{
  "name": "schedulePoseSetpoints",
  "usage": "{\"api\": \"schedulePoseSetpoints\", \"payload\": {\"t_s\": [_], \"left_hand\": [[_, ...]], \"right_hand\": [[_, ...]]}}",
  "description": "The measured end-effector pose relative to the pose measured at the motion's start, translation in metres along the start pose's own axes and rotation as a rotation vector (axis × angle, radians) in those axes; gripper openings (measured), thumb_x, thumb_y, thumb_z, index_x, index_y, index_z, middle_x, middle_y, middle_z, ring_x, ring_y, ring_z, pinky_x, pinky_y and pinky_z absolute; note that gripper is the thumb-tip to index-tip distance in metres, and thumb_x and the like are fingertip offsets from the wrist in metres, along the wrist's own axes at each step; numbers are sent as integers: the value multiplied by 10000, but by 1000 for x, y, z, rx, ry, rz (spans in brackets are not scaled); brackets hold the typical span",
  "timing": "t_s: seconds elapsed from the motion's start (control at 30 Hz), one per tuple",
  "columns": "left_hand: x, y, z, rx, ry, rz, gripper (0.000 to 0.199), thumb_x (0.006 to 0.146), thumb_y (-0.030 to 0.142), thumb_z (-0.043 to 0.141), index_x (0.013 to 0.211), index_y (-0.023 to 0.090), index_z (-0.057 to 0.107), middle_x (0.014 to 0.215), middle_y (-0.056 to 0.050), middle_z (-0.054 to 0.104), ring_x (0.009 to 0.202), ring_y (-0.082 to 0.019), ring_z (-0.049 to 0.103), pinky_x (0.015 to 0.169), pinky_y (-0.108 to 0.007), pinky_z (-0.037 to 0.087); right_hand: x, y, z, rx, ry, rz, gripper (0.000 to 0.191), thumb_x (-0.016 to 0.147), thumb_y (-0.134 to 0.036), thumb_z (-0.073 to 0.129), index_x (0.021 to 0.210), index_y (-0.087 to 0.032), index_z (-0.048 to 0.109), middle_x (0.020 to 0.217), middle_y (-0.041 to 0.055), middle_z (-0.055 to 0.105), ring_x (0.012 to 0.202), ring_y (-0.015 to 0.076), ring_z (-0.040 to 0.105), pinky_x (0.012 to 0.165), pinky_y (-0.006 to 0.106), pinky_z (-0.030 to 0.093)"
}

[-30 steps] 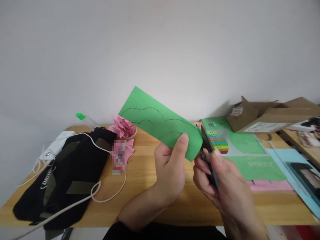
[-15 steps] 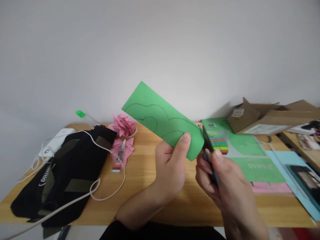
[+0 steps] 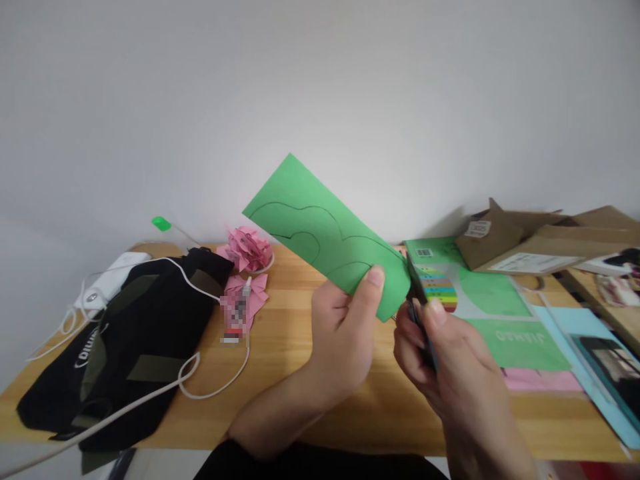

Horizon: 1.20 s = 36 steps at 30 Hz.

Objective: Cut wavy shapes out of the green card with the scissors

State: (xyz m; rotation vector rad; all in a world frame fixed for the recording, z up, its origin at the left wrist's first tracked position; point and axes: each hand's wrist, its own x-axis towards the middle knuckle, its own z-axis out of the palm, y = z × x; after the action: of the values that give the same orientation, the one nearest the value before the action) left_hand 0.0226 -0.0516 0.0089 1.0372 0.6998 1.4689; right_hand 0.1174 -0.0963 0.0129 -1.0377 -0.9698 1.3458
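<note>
My left hand [image 3: 345, 340] pinches a strip of green paper [image 3: 320, 230] near its lower right end, thumb on top and fingers beneath. Curved, wavy dark lines are drawn along the paper, which is held tilted above the table. My right hand [image 3: 455, 360] is closed round a pair of dark scissors [image 3: 417, 300]. The blades meet the right end of the paper, close to the end of a drawn line. Most of the scissors' handles are hidden by my fingers.
On the wooden table [image 3: 220, 423], a black bag [image 3: 165, 333], a white cable and pink paper flowers [image 3: 249, 248] lie left. To the right are a green paper packet [image 3: 520, 340], light-blue paper [image 3: 560, 327], a phone [image 3: 613, 367] and an open cardboard box [image 3: 545, 243].
The green paper has turned slightly, its far end rising a little. Both hands have stayed almost in place, with the scissors still at the paper's right end.
</note>
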Motion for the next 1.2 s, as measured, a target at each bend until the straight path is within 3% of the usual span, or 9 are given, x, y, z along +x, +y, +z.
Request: {"api": "schedulePoseSetpoints", "payload": {"t_s": [0.5, 0.8, 1.2], "left_hand": [[5, 10, -6, 163, -30, -3, 315, 888, 316, 571, 609, 176, 528, 600, 28, 495, 579, -94, 462, 559, -203, 438], [5, 11, -10, 146, -96, -46, 338, 896, 315, 565, 591, 170, 545, 587, 20, 488, 572, -99, 464, 546, -221, 432], [10, 7, -15, 125, -207, -122, 330, 901, 338, 558, 618, 173, 599, 591, 3, 561, 600, -122, 539, 582, -248, 458]], "right_hand": [[-2, 3, -13, -100, -35, -49, 487, 946, -536, 432, 592, -203, 396, 472, -65, 300, 413, 62, 216, 376, 231, 173], [-3, 5, -18, -176, -36, -62, 500, 959, -536, 395, 587, -203, 407, 467, -64, 304, 418, 67, 214, 389, 233, 197], [-3, -1, -19, -53, -105, 106, 484, 917, -612, 411, 655, -206, 434, 430, -88, 275, 385, 53, 139, 364, 215, 113]]}}
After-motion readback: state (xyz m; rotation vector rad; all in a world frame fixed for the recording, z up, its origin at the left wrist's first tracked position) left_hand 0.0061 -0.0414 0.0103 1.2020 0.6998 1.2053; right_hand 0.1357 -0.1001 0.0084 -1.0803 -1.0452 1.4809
